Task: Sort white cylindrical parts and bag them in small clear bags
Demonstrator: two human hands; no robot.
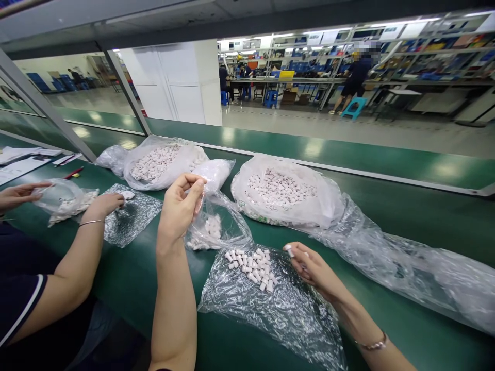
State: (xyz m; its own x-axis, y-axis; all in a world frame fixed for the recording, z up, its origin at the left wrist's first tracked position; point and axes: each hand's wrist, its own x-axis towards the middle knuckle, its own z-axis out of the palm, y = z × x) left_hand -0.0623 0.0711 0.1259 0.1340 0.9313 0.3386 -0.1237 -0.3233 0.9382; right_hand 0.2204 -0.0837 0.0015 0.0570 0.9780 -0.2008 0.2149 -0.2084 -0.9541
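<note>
Pinched on a white part (288,248), the right hand (312,269) hangs just right of the pile (255,265), while the left hand (181,203), fingertips together, seems to grip the bag (235,222) beyond the pile's left, probably to hold it open.

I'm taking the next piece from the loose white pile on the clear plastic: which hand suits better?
Right, I'd judge. The right hand is beside the loose pile, though already holding a white piece; the left hand appears to pinch the clear bag.

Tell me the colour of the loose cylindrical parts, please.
The loose cylindrical parts are white, clearest in the head view.
</note>
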